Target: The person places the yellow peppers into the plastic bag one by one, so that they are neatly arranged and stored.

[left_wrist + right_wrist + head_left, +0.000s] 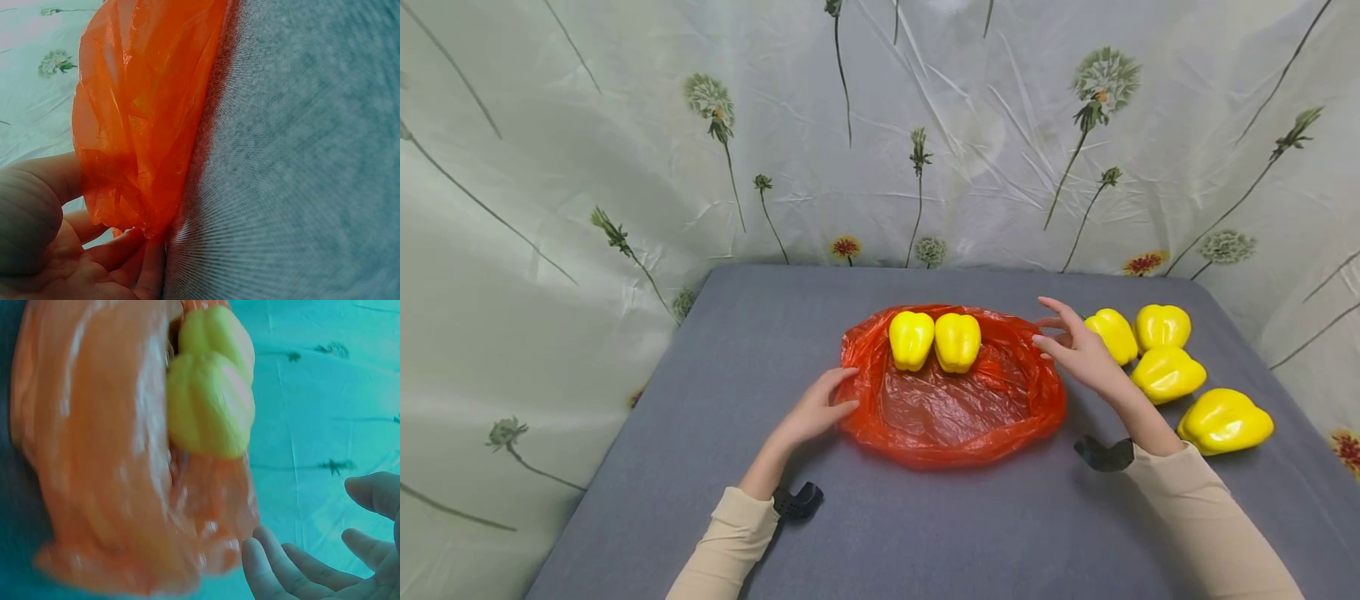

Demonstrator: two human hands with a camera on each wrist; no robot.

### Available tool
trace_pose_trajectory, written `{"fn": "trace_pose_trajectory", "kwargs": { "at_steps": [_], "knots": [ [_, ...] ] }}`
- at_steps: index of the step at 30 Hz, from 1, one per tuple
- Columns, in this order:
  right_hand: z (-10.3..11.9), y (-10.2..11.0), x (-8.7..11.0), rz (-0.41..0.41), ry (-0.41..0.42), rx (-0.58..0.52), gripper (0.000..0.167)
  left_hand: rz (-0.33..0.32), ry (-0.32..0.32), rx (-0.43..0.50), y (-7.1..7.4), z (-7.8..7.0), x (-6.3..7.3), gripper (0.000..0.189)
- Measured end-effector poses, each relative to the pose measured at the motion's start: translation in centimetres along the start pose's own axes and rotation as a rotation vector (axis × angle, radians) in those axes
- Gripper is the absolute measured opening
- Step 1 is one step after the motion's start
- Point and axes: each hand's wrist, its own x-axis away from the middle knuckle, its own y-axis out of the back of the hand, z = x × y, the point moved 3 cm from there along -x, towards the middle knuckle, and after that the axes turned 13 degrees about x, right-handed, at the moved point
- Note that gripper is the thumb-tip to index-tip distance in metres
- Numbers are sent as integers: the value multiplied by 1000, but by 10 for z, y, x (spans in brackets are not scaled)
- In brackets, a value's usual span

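A red plastic bag (951, 454) lies spread on the table with its mouth turned up and its rim rolled into a ring. Two yellow bell peppers (957, 343) sit side by side at the back of its opening. My left hand (811, 410) is at the bag's left side, thumb and fingers spread against the plastic; some fingertips are hidden by it in the left wrist view. At the right rim, my right hand (1084, 352) has its fingers spread and holds nothing. Whether its fingertips touch the bag I cannot tell.
Several more yellow bell peppers (1168, 375) lie grouped to the right, beside and beyond my right forearm. A grey cloth (760, 333) covers the table. Behind it hangs a pale curtain (880, 192) with dandelion prints. Black wrist mounts (801, 502) stick out from both wrists.
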Motion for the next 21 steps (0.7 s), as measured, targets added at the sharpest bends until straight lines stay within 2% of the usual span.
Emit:
{"fn": "trace_pose_trajectory", "kwargs": {
  "at_steps": [4,9,13,21],
  "knots": [
    [-9,12,2,-90,15,15,62,-1,1,4,0,0,0,52],
    [-24,22,5,-184,-12,-61,59,-6,-12,1,0,-1,1,52],
    [-37,29,9,-224,-70,-113,58,-3,-6,0,-1,0,1,52],
    [-67,42,10,-338,-210,-151,55,-3,5,3,0,0,1,52]
  ]
}}
